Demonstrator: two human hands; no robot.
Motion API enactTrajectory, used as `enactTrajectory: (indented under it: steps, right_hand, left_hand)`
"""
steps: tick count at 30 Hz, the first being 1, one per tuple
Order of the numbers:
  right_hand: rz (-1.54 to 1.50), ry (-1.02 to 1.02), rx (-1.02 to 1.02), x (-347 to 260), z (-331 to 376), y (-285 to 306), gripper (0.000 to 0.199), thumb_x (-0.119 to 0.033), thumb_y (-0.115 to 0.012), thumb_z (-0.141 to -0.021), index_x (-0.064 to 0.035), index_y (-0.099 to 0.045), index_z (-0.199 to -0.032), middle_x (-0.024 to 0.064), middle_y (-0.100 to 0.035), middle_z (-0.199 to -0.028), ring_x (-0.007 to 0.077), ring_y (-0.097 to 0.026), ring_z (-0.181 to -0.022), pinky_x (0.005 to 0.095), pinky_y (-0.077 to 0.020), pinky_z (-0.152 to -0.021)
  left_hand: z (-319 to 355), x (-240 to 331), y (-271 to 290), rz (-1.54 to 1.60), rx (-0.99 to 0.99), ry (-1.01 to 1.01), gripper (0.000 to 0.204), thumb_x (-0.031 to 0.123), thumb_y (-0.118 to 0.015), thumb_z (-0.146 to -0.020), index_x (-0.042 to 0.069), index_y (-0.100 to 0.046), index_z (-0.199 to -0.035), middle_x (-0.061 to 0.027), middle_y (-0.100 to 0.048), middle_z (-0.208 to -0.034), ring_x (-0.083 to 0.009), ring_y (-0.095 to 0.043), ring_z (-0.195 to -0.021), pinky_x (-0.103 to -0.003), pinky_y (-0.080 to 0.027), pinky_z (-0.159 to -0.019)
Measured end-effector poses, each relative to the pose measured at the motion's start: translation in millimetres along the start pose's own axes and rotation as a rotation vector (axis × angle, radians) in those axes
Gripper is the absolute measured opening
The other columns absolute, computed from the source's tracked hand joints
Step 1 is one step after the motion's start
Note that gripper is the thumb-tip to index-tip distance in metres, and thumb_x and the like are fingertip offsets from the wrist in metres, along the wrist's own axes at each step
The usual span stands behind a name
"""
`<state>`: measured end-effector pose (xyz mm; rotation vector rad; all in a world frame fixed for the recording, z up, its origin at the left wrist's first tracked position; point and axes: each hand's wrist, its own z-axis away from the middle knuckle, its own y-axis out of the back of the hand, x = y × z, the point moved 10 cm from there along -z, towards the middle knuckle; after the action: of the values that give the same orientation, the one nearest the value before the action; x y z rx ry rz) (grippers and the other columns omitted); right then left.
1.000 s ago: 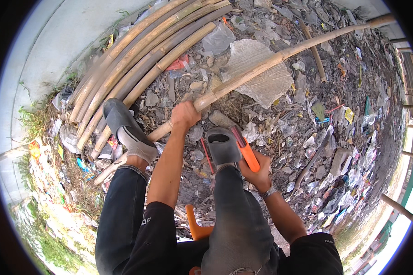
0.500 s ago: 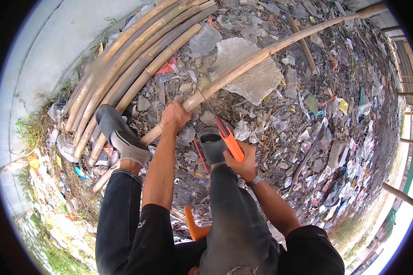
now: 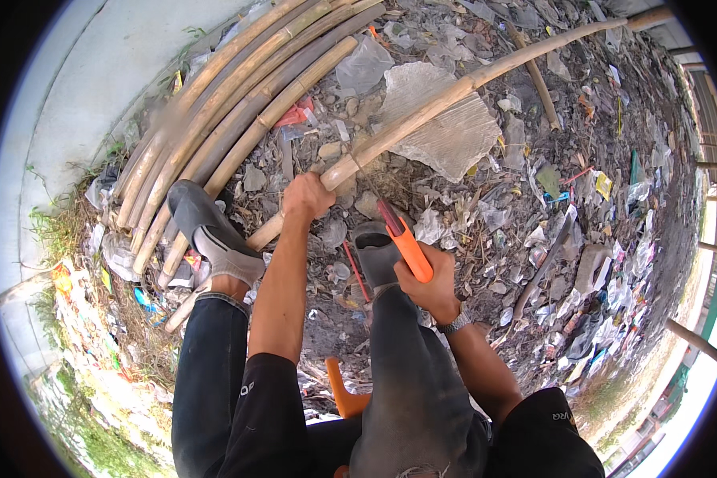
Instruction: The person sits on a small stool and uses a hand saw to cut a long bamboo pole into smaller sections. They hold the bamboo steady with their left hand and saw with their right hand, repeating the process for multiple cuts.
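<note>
Where the head view looks down, a long bamboo pole (image 3: pixel 454 92) is seen running from beside the left foot up toward the upper right rim, lying across littered ground (image 3: pixel 534 223). The left hand (image 3: pixel 307 197) is closed around the pole near its lower part. The right hand (image 3: pixel 426 283) is wrapped around the orange handle of a saw (image 3: pixel 402 243), whose blade is angled up toward the pole just right of the left hand; whether blade and pole touch cannot be told. A grey shoe (image 3: pixel 207 231) is planted at the pole's lower end, beside a stack of bamboo poles (image 3: pixel 239 111) laid along a pale concrete edge (image 3: pixel 80 103) at upper left. The second grey shoe (image 3: pixel 374 255) is set just under the saw. Plastic scraps and a clear sheet (image 3: pixel 446 135) lie under the pole. Open room is found mostly to the right, over rubbish-strewn ground; the left side is closed off by the stack and the concrete. An orange object (image 3: pixel 342 394) is partly hidden between the legs.
</note>
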<state>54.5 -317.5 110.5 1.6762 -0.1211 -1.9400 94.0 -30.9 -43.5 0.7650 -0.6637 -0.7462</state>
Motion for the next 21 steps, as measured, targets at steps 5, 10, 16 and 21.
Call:
enactTrajectory:
  steps: [5, 10, 16, 21]
  right_hand:
    - [0.084, -0.07, -0.047, 16.5, 114.8, 63.6, 0.014, -0.01, -0.075, -0.082, 0.0016, -0.07, -0.088, 0.0087, -0.064, -0.064, 0.01, -0.059, -0.055, 0.029, -0.0491, -0.056]
    - [0.102, -0.03, -0.005, -1.7, 31.2, 28.4, 0.01, -0.007, -0.073, -0.081, 0.0009, -0.067, -0.083, 0.0071, -0.06, -0.061, 0.0093, -0.054, -0.053, 0.0302, -0.0467, -0.053]
    - [0.1, -0.011, -0.016, -9.4, 53.6, 39.1, 0.018, -0.013, -0.075, -0.08, 0.0009, -0.071, -0.089, 0.0094, -0.062, -0.062, 0.0227, -0.057, -0.048, 0.0325, -0.0479, -0.053]
    - [0.09, -0.075, 0.026, -3.1, 83.8, 43.7, 0.015, -0.012, -0.074, -0.081, 0.0003, -0.072, -0.089, 0.0106, -0.064, -0.063, 0.0166, -0.061, -0.051, 0.034, -0.0496, -0.054]
  left_hand:
    - [-0.2, -9.7, 3.4, -0.003, 0.073, 0.035, 0.044, 0.028, -0.065, -0.081, 0.005, -0.077, -0.116, -0.0265, -0.075, -0.113, -0.0431, -0.072, -0.11, -0.049, -0.057, -0.099]
    - [-3.4, -1.3, -8.7, 0.026, 0.126, 0.024, 0.043, 0.032, -0.064, -0.082, 0.006, -0.077, -0.114, -0.0252, -0.077, -0.109, -0.0439, -0.074, -0.104, -0.05, -0.058, -0.096]
    - [-3.5, -7.9, 5.6, -0.039, 0.156, -0.024, 0.04, 0.032, -0.065, -0.083, 0.007, -0.077, -0.112, -0.0241, -0.077, -0.105, -0.0428, -0.075, -0.1, -0.05, -0.059, -0.093]
    - [-5.6, -18.9, 8.6, -0.012, 0.218, 0.027, 0.038, 0.031, -0.065, -0.083, 0.006, -0.077, -0.109, -0.0252, -0.077, -0.104, -0.0422, -0.075, -0.1, -0.051, -0.059, -0.09]
